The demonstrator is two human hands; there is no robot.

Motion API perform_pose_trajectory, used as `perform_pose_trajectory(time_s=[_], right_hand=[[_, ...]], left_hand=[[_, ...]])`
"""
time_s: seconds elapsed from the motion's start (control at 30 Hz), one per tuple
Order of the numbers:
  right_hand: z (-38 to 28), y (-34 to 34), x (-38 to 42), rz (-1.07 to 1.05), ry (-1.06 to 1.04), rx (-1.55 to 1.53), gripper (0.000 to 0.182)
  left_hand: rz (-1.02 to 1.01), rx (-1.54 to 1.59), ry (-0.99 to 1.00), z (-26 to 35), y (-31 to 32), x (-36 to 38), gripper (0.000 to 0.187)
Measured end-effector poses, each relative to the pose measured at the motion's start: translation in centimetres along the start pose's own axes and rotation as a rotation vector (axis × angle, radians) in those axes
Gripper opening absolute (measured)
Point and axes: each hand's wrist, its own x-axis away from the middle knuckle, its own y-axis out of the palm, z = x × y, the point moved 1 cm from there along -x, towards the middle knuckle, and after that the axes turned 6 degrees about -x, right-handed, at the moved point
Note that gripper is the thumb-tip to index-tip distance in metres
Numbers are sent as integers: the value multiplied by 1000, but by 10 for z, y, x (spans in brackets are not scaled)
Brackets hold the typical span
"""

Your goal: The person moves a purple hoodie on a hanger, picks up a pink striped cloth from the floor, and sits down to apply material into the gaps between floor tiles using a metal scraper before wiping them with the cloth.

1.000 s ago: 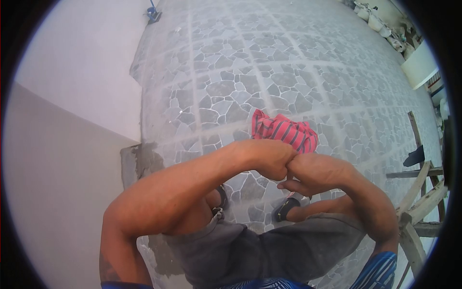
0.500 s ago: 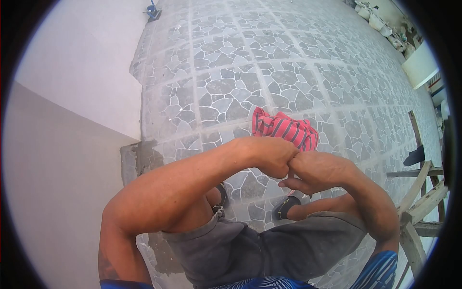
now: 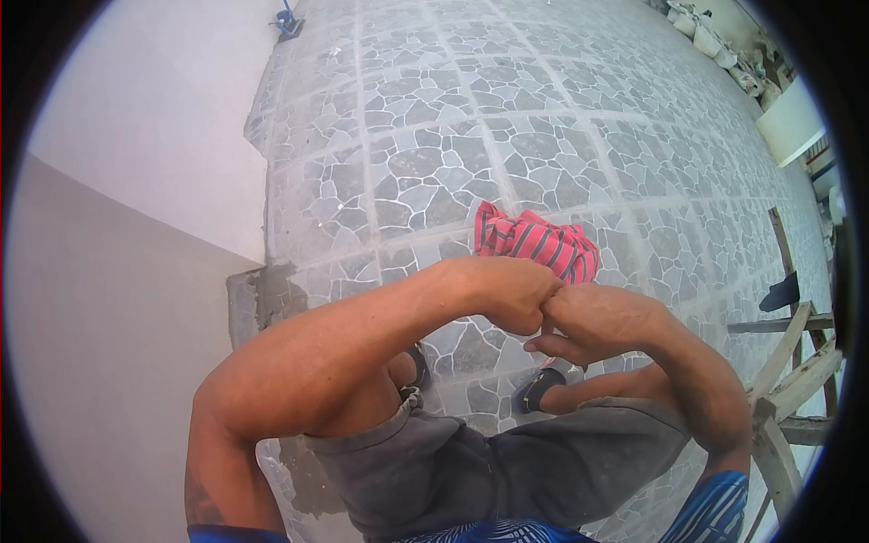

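Observation:
My left hand (image 3: 520, 294) is closed, its knuckles pressed against my right hand (image 3: 593, 321). The fingers of the right hand curl in toward the left one, and its thumb sticks out to the left below them. Whatever lies between the fingers, if anything, is hidden. Just beyond both hands, a crumpled pink cloth with dark stripes (image 3: 534, 242) lies on the floor, partly covered by my left hand in this view. Below the hands are my dark shoes (image 3: 539, 389) and grey shorts (image 3: 489, 466).
The floor (image 3: 425, 172) has a grey stone pattern. A pale wall (image 3: 136, 217) runs along the left. Wooden trestle beams (image 3: 801, 380) stand close on the right, with a dark cloth (image 3: 780, 292) on them. Sacks (image 3: 711, 41) line the far right; a blue item (image 3: 286, 22) stands far left.

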Motion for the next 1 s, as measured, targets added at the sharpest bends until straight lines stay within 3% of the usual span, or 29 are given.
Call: perform_pose_trajectory(time_s=[1.0], right_hand=[[0, -1, 0, -4, 2, -2, 33]], left_hand=[[8, -17, -13, 1, -1, 1, 44]])
